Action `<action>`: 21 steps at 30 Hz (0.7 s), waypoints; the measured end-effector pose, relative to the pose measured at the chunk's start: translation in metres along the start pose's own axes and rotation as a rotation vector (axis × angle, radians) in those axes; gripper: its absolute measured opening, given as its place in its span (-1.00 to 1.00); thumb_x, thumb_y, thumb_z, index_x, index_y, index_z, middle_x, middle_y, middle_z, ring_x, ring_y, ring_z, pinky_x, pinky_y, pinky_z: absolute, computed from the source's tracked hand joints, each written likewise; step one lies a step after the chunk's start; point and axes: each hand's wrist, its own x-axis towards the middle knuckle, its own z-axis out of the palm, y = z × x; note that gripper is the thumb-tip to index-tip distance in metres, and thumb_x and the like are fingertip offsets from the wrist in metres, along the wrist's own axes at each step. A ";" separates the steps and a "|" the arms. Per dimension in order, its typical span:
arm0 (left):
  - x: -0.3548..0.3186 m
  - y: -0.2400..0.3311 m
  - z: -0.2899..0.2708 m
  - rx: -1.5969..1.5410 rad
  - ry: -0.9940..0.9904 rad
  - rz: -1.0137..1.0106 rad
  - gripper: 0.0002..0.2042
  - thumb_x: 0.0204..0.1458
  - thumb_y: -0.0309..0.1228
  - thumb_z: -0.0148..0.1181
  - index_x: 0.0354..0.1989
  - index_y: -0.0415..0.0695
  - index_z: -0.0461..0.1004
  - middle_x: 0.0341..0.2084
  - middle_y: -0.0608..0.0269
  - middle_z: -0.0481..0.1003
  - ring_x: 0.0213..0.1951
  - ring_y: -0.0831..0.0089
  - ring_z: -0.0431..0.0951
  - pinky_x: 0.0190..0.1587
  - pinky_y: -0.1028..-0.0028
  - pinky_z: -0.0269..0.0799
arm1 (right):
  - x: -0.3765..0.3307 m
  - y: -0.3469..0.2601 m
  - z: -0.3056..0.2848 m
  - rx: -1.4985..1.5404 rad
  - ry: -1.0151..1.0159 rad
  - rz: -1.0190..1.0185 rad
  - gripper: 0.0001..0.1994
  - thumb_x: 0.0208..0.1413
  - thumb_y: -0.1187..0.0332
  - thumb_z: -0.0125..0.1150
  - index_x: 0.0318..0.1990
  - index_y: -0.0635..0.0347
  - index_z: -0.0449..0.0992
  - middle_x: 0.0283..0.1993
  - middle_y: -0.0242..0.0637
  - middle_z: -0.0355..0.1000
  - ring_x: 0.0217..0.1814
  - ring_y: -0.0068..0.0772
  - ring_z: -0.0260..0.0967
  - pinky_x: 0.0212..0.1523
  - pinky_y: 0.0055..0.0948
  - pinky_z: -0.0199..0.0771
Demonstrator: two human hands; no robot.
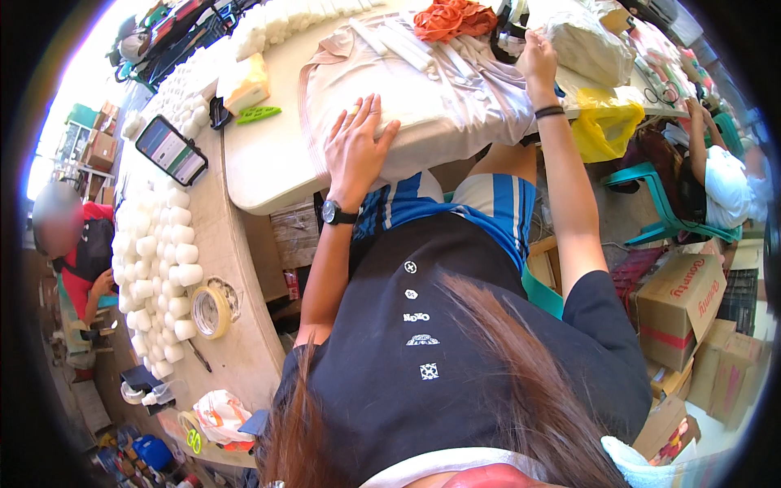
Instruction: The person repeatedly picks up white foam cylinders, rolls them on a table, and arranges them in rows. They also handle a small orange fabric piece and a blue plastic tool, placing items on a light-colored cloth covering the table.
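My left hand [358, 148] lies flat, fingers stretched out, on a pale pinkish cloth [423, 110] spread over the white table. My right hand [538, 61] is raised near the cloth's far right end, its fingers curled together; whatever is in them is too small to make out. Beside it is a black object [511, 32], partly hidden. Several long white sticks [400, 45] rest on the far part of the cloth. Behind them sits a crumpled orange cloth [455, 19].
To the left are rows of short white cylinders [172, 244], a phone [172, 150], a tape roll [211, 312] and a green clip-like piece [259, 114]. A yellow plastic bag [606, 122] hangs at the right edge. Cardboard boxes [679, 309] stand lower right. Other people sit on both sides.
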 end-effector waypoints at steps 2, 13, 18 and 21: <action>0.000 0.001 -0.001 0.001 -0.008 -0.002 -0.42 0.27 0.01 0.07 0.31 -0.15 0.43 0.30 0.15 0.43 0.39 0.34 0.33 0.46 0.29 0.10 | 0.040 0.019 0.004 0.161 -0.092 0.296 -0.44 0.21 -0.15 0.20 -0.03 0.25 0.56 -0.14 -0.29 0.47 -0.23 -0.42 0.32 -0.32 -0.31 0.30; 0.002 0.001 -0.002 0.014 -0.010 0.010 -0.40 0.29 0.05 0.05 0.33 -0.14 0.41 0.27 0.12 0.45 0.38 0.32 0.35 0.44 0.28 0.12 | 0.114 0.051 0.033 0.129 -0.154 0.342 -0.56 -0.13 0.14 0.65 -0.23 0.33 0.69 -0.09 -0.14 0.62 -0.04 -0.41 0.47 0.11 -0.39 0.37; 0.001 0.001 -0.003 0.008 -0.008 0.015 -0.40 0.30 0.05 0.04 0.33 -0.15 0.41 0.27 0.11 0.45 0.38 0.31 0.34 0.44 0.27 0.12 | 0.089 0.034 0.011 0.079 -0.155 0.273 -0.60 0.00 0.09 0.58 -0.36 0.34 0.70 -0.37 -0.33 0.60 -0.35 -0.52 0.41 -0.23 -0.40 0.41; 0.001 0.001 -0.003 0.005 -0.010 0.016 -0.41 0.30 0.05 0.03 0.32 -0.15 0.42 0.27 0.12 0.45 0.39 0.30 0.34 0.45 0.26 0.12 | 0.046 0.023 0.000 0.004 -0.176 0.120 -0.58 0.07 0.06 0.51 -0.34 0.35 0.69 -0.45 -0.38 0.57 -0.44 -0.55 0.37 -0.35 -0.41 0.39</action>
